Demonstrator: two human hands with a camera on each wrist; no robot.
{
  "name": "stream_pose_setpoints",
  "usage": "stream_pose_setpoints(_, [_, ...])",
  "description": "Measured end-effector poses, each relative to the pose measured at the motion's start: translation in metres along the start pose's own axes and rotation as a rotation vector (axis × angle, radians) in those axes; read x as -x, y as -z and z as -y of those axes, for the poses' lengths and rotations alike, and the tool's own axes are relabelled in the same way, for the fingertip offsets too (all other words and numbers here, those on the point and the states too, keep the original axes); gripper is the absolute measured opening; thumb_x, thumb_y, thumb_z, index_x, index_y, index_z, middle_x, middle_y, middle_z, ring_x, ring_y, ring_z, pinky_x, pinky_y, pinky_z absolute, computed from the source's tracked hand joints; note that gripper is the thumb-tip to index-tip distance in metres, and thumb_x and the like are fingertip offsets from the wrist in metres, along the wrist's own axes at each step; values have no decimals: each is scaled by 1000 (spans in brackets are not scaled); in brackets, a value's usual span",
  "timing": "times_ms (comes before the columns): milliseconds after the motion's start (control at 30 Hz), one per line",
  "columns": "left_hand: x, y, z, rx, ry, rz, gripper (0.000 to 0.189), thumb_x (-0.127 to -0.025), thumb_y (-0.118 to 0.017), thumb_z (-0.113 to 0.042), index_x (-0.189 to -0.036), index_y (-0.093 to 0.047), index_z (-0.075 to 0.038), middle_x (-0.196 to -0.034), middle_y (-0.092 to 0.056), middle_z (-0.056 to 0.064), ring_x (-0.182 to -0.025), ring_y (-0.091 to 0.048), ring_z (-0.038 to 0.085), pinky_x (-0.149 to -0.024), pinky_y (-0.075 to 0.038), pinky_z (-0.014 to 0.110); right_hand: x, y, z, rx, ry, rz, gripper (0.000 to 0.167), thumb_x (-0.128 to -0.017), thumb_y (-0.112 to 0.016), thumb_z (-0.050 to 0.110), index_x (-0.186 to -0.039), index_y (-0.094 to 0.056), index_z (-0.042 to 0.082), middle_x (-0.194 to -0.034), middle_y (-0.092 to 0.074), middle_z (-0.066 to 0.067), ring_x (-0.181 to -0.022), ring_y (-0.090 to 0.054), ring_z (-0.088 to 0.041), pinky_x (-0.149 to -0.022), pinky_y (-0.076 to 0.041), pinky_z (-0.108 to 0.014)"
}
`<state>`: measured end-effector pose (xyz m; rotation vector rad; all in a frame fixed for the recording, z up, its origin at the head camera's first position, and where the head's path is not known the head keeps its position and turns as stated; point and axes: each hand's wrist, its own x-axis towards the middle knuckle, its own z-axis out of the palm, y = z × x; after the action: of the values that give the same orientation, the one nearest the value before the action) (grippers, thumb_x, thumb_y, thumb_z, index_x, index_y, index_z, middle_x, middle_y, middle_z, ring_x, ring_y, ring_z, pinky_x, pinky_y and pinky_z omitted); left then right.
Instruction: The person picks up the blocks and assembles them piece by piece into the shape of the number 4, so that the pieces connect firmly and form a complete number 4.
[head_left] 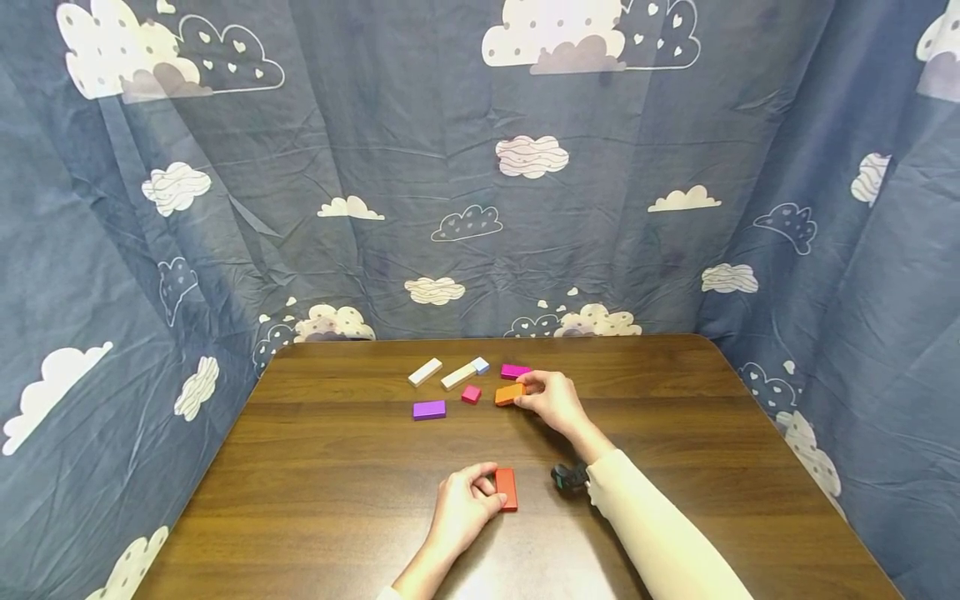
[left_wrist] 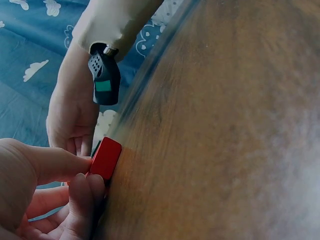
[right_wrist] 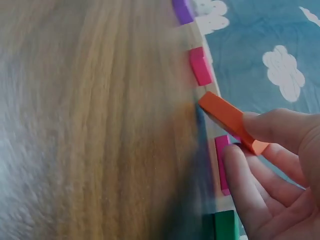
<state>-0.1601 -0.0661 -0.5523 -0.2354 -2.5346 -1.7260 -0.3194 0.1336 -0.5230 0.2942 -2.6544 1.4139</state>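
My left hand (head_left: 462,505) holds a flat red block (head_left: 507,489) on the near part of the table, thumb and fingertips at its left side. In the left wrist view the red block (left_wrist: 106,159) shows its end face beside the thumb. Farther off, my right hand (head_left: 556,403) pinches an orange block (head_left: 511,394) by its right end. The right wrist view shows that orange block (right_wrist: 230,117) tilted between thumb and fingers. A magenta block (head_left: 515,372) lies just behind it, and a pink block (head_left: 471,394) to its left.
A purple block (head_left: 429,410), a white block (head_left: 425,372), a cream block (head_left: 459,376) and a light blue block (head_left: 481,365) lie left of the right hand. A green block (right_wrist: 226,225) appears below that hand in its wrist view. Cloud-print curtains (head_left: 390,167) surround the wooden table (head_left: 322,492).
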Motion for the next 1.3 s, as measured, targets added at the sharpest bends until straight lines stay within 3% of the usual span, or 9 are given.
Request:
stream_pose_setpoints(167, [0, 0, 0, -6, -10, -5, 46, -72, -83, -2, -117, -72, -1, -70, -63, -6, -59, -57, 1, -53, -49, 20, 3, 1, -4, -237, -42, 18, 36, -77, -82, -2, -111, -72, -1, -92, -74, -17, -80, -69, -15, -66, -57, -24])
stream_pose_setpoints(333, [1, 0, 0, 4, -1, -5, 46, -71, -82, -1, -116, -73, -1, -71, -62, -6, -58, -56, 1, -52, -47, 20, 9, 4, -2, -488, -92, 58, 41, -80, -72, -13, -120, -64, -10, -100, -67, -30, -82, -69, -19, -73, -60, -31])
stream_pose_setpoints(500, [2, 1, 0, 12, 2, -4, 46, -71, -82, 0, -116, -73, -1, -71, -62, -5, -57, -55, 1, -52, -46, 19, 15, 5, 0, -646, -145, 70, 43, -81, -63, -17, -124, -60, -12, -103, -62, -32, -88, -70, -31, -78, -59, -37])
stream_pose_setpoints(667, [1, 0, -1, 4, -4, -8, 46, -71, -82, 0, -115, -73, 0, -71, -62, -5, -57, -55, 1, -53, -46, 19, 22, 6, 3, -685, -199, 48, 45, -80, -59, -15, -124, -62, -8, -97, -62, -19, -84, -69, -27, -76, -60, -35])
stream_pose_setpoints(833, [1, 0, -1, 3, -1, -3, 46, -71, -82, -1, -116, -72, 0, -71, -62, -5, -58, -56, 1, -53, -47, 19, 29, 7, 7, -712, -221, 49, 44, -84, -58, -12, -128, -60, -8, -95, -62, -13, -79, -68, -21, -72, -60, -32])
stream_pose_setpoints(1300, [-1, 0, -1, -49, -31, -11, 46, -72, -82, -3, -117, -72, 3, -72, -62, -6, -59, -57, 1, -55, -49, 20, 46, -3, 5, -648, -204, 200, 42, -87, -60, -6, -129, -63, -5, -91, -61, -10, -80, -63, -17, -75, -59, -34])
